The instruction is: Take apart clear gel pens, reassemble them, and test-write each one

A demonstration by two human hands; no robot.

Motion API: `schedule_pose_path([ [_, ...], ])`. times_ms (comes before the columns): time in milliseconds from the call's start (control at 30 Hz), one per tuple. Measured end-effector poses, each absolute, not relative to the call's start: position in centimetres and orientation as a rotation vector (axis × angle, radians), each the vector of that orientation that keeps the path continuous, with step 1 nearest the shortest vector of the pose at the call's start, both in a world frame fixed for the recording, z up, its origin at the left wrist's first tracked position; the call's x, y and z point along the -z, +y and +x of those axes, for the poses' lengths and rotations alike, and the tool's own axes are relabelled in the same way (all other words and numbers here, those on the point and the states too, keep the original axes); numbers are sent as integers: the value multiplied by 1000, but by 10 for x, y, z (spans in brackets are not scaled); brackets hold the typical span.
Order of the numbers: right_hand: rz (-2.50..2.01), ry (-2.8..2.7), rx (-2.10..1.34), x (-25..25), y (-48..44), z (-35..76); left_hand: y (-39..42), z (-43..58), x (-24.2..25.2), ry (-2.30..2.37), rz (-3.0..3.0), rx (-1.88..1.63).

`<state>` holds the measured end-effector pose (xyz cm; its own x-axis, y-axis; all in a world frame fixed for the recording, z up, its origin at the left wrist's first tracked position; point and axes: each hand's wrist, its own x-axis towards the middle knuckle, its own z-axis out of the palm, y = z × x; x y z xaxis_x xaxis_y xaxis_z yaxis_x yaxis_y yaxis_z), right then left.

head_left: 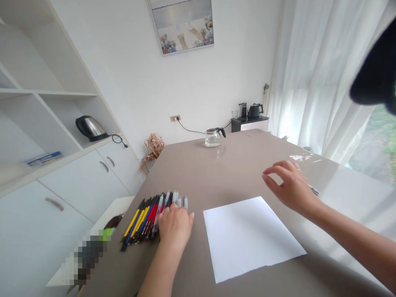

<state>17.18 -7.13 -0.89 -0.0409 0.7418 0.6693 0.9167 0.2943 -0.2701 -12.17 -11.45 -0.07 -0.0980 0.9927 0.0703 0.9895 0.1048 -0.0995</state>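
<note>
A row of pens (145,218) with yellow, blue, red, black and clear barrels lies side by side on the table. My left hand (175,227) rests over the right end of the row, its fingers curled down on the clear pens; their tips are hidden. White paper (247,237) lies flat between my hands, its near edge a little ragged. Above and beyond the sheet's right corner, my right hand (289,183) is raised, thumb and forefinger brought together in a pinch with nothing visible in it. Behind that wrist a pen (314,189) lies partly hidden on the table.
On the brown table (185,165), a glass pot (213,137) with a black handle stands at the far end. White scraps (301,157) lie near the right edge. Left are white cabinets (74,198) and a shelved kettle (91,128). A dark blurred shape (375,68) hangs upper right.
</note>
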Motion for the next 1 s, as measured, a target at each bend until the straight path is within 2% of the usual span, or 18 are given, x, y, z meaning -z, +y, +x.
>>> schedule_pose_path([
  [200, -1327, -1937, 166, 12, -79, 127, -111, -128, 12, -2188, -2082, -28],
  [333, -1303, -1914, -48, 24, -77, 122, -112, -122, 7, -2203, -2035, 53],
  [633, -1146, -1735, -1166, 28, -91, 121, -121, -91, 12, -2221, -2666, 866],
  [1000, -926, -1182, -1547, 28, -92, 121, -122, -82, 10, -2241, -2608, 1195],
])
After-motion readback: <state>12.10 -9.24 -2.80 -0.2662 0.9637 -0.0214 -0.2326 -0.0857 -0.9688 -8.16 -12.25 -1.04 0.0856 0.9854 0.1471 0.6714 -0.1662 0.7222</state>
